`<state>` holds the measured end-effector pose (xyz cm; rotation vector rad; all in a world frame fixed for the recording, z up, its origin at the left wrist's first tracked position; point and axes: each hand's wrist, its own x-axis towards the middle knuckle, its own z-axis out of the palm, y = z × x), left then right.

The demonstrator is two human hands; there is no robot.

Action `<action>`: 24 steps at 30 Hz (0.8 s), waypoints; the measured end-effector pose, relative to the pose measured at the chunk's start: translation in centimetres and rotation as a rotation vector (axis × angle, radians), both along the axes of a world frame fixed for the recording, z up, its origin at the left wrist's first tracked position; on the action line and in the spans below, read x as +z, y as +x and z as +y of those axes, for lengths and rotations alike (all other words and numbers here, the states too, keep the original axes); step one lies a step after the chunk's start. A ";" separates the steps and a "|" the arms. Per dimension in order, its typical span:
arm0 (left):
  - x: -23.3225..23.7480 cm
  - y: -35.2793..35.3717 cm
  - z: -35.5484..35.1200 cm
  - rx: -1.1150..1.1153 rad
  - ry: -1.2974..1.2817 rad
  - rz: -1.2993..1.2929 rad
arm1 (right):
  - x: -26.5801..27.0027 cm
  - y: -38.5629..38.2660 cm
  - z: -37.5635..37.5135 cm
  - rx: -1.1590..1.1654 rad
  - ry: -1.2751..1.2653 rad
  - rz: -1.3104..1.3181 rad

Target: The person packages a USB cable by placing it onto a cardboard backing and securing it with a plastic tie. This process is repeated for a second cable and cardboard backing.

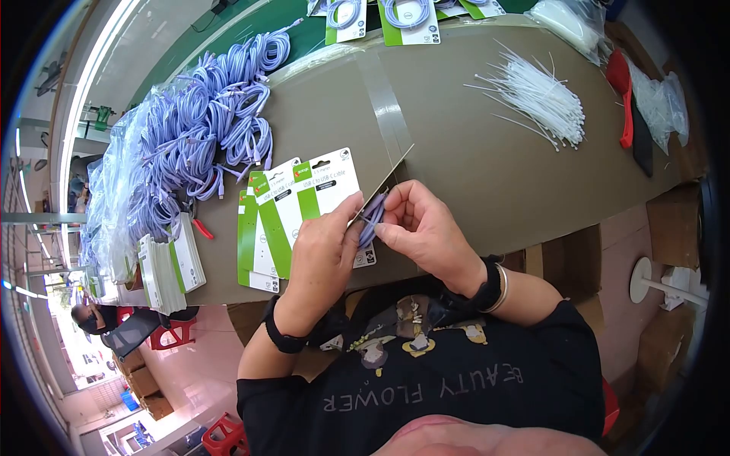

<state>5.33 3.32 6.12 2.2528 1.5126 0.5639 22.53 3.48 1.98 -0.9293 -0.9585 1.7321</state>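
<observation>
At the left edge of the tabletop, a crinkled clear plastic bag [120,186] lies against a heap of coiled lavender cables [194,114]; we cannot tell how many are inside it. Near the far right corner, a clear plastic bag with white contents [566,26] rests beyond a loose fan of thin white plastic ties [544,99].

Between our hands, close to the near edge, is a printed card held edge-on [385,182], with a small lavender cable coil [372,216] against it. Our left hand [327,239] grips the card between thumb and fingers; our right hand [426,232] has its thumb and forefinger narrowed at the coil, though we cannot tell what they pinch. Beside the left hand, green-and-white printed cards [293,205] overlap.

The brown tabletop [456,152] carries a strip of shiny clear tape [384,106] running from its far edge. Beyond its near left corner, a red plastic stool [175,334] stands on a pink tiled floor [209,365].
</observation>
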 end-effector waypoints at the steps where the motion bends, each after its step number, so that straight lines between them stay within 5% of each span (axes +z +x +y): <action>1: 0.0 -0.1 0.0 -0.016 0.015 0.003 | 0.0 0.0 0.0 0.003 -0.003 -0.003; 8: -0.7 -0.2 0.0 -0.072 0.101 -0.057 | -0.1 -0.4 0.0 -0.015 0.037 -0.025; 24: 0.2 -0.3 -0.5 0.081 -0.197 -0.355 | -1.4 -1.4 -0.8 -0.105 0.091 0.017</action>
